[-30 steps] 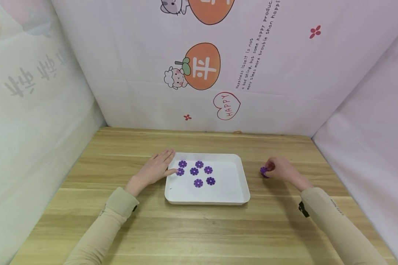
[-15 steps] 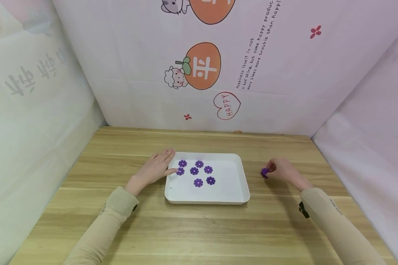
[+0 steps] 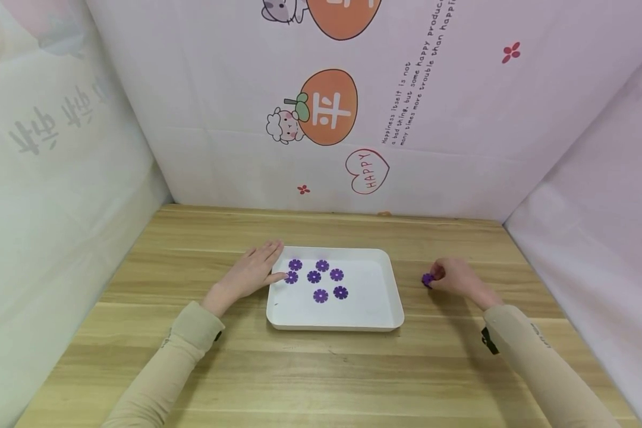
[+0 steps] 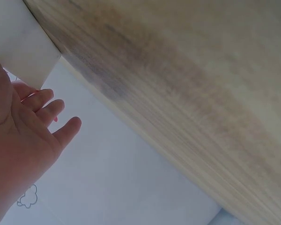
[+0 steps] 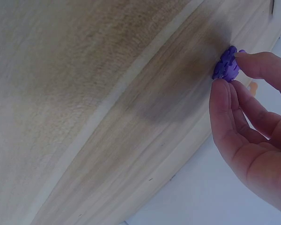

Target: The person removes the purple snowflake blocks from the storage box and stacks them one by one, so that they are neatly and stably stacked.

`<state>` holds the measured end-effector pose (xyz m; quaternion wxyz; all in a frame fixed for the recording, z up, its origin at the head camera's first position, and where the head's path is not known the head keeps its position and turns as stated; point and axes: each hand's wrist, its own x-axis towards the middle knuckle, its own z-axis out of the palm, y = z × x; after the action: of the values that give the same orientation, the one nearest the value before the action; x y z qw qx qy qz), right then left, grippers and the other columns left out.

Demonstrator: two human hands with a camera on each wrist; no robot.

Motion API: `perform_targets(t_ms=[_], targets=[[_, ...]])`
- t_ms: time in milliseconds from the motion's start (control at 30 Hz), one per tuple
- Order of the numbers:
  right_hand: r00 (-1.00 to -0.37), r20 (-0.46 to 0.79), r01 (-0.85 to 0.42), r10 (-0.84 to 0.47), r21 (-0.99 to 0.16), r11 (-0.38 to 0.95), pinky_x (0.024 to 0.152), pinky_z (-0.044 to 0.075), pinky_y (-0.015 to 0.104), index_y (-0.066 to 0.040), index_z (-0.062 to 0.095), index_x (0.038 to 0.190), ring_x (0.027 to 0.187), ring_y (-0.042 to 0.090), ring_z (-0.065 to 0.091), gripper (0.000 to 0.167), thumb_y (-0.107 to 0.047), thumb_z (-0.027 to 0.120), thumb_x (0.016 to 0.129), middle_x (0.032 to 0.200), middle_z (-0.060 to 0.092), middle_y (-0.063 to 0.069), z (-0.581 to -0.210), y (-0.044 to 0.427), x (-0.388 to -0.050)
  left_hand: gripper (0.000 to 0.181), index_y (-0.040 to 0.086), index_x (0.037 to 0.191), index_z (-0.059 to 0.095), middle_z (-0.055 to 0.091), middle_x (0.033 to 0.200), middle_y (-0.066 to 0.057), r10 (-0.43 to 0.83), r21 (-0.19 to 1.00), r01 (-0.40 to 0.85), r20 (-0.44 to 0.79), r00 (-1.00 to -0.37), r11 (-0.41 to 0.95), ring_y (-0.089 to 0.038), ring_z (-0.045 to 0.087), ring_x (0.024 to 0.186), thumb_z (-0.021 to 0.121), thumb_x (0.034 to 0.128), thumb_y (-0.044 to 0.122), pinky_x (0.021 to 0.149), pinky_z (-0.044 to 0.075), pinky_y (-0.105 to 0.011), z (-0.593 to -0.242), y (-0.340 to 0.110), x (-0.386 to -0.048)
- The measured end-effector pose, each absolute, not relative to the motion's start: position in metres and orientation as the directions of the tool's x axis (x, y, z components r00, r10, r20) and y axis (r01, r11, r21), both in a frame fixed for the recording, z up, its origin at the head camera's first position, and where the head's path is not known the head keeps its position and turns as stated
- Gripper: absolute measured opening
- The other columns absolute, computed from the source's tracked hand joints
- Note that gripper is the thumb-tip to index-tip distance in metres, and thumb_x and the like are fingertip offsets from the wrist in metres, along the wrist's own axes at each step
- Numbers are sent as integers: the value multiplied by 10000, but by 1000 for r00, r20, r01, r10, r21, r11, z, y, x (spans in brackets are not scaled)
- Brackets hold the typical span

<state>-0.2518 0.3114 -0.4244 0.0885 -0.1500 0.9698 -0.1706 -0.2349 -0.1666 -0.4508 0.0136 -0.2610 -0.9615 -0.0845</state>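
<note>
Head view: right hand pinches purple cluster, thumb to fingertips, right of frame centre.
Left hand, mid-frame, fingers nearly straight, palm down at left edge of white tray.

Head view bright; wrist views dimmer, near wood apparently out of focus.

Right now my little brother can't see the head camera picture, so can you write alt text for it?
A person's right hand pinches a small purple thing to the right of a white tray on a wooden table. Seven purple flower-shaped discs lie in the tray, and the left hand is at its far left corner.
</note>
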Motion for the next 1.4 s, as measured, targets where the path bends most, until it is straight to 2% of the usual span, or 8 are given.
perform_targets(t_ms=[900, 1200, 1400], targets=[[-939, -133, -251, -318, -367, 896, 717, 562, 374, 61, 661, 954, 792, 227, 641, 202, -98, 730, 850, 881, 701, 166, -431, 317, -252, 806, -8, 1548, 261, 275, 1622, -184, 491, 157, 494, 62, -869, 855, -356, 282, 1509, 488, 996, 534, 1206, 306, -572, -451, -167, -235], [-942, -125, -242, -311, -389, 889, 772, 588, 440, 68, 655, 969, 829, 274, 662, 242, -119, 744, 843, 919, 705, 197, -425, 317, -252, 804, -17, 1540, 276, 287, 1615, -192, 493, 158, 498, 71, -867, 853, -363, 293, 1503, 497, 994, 530, 1200, 317, -573, -450, -166, -234], [-942, -127, -241, -312, -393, 888, 816, 591, 470, 91, 639, 1052, 891, 316, 668, 304, -126, 720, 855, 979, 697, 228, -420, 314, -254, 799, -18, 1540, 279, 296, 1611, -194, 495, 158, 501, 76, -866, 851, -365, 299, 1500, 501, 995, 522, 1196, 324, -573, -450, -166, -234]])
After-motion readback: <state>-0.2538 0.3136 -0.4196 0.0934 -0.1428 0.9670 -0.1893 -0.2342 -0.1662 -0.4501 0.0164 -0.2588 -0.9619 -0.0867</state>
